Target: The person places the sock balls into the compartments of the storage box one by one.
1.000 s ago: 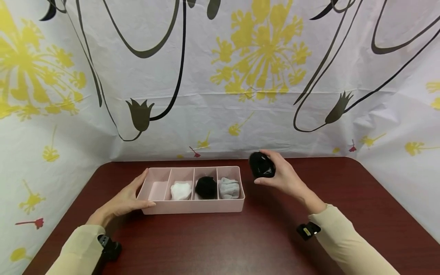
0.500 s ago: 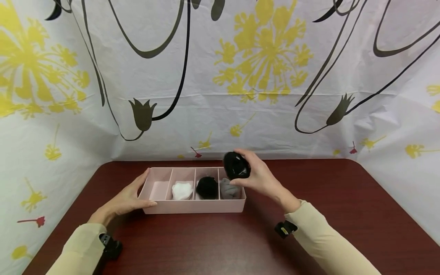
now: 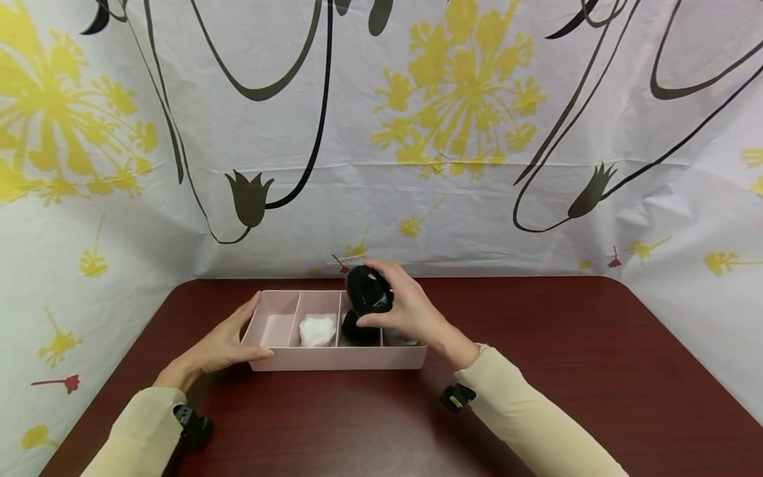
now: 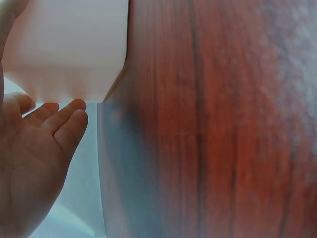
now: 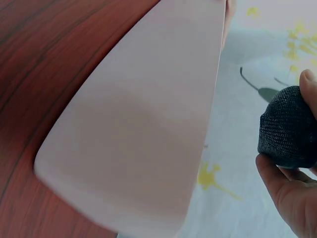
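A pink organizer box (image 3: 340, 359) with a row of compartments sits on the table. My left hand (image 3: 217, 341) holds its left end, thumb along the front rim and fingers round the far side. With thumb and fingers, my right hand (image 3: 414, 318) grips a rolled black sock (image 3: 368, 289) above the third compartment; its ribbed knit shows in the right wrist view. Inside the box lie a rolled white sock (image 3: 317, 331) in the second compartment, a black one (image 3: 359, 333) in the third, partly covered by the held sock, and a grey one (image 3: 398, 339) mostly hidden behind my right hand.
The box's leftmost compartment (image 3: 276, 329) shows its bare floor. Dark red-brown tabletop (image 3: 334, 424) spreads around the box. A white cloth (image 3: 334, 218) with yellow and dark flower prints hangs behind the table and along both sides.
My right hand has carried the rolled black sock leftward, from right of the box, across the grey sock, to above the third compartment. My left hand stays on the box's left end.
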Action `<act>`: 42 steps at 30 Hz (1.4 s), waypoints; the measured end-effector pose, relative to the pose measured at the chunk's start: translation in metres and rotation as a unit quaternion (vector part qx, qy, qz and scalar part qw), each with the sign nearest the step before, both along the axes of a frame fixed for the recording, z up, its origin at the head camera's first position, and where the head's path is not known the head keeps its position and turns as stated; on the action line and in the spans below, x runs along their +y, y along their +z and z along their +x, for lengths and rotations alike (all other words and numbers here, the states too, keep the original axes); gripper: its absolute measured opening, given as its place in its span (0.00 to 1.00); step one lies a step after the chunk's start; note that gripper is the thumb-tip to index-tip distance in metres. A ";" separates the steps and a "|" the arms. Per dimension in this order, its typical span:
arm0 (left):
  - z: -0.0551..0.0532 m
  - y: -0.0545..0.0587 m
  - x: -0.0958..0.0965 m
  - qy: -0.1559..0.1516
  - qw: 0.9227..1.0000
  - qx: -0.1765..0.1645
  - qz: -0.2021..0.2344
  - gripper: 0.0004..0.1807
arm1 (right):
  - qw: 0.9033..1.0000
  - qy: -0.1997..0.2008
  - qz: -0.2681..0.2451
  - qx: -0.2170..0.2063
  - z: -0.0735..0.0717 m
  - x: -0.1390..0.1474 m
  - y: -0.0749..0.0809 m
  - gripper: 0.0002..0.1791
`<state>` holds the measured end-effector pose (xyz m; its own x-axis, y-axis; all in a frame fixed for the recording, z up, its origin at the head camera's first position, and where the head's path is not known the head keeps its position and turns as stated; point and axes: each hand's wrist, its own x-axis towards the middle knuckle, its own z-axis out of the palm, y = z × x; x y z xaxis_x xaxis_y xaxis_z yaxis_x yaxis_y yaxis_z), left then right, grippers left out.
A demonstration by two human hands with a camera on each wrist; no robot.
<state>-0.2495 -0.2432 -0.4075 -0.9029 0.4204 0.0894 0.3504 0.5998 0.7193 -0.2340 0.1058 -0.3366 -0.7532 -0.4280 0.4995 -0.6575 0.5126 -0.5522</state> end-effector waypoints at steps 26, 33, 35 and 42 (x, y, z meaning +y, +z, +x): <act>0.000 -0.001 0.000 -0.006 1.000 -0.007 0.011 0.61 | 1.000 0.021 -0.012 -0.019 -0.008 -0.085 -0.003 0.48; 0.000 -0.001 0.000 -0.007 1.000 -0.005 0.005 0.60 | 0.999 0.010 -0.005 -0.049 -0.008 -0.102 -0.007 0.47; 0.000 -0.001 0.000 -0.007 1.000 -0.006 0.003 0.60 | 0.999 0.004 -0.006 -0.049 -0.008 -0.106 -0.009 0.46; -0.001 -0.001 0.000 -0.010 1.000 -0.004 0.008 0.60 | 0.999 -0.014 0.006 -0.047 -0.010 -0.117 -0.015 0.47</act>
<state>-0.2502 -0.2434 -0.4089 -0.8948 0.4373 0.0897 0.3573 0.5814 0.7310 -0.2439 -0.0116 -0.3514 -0.8091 -0.4109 0.4202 -0.5872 0.5374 -0.6052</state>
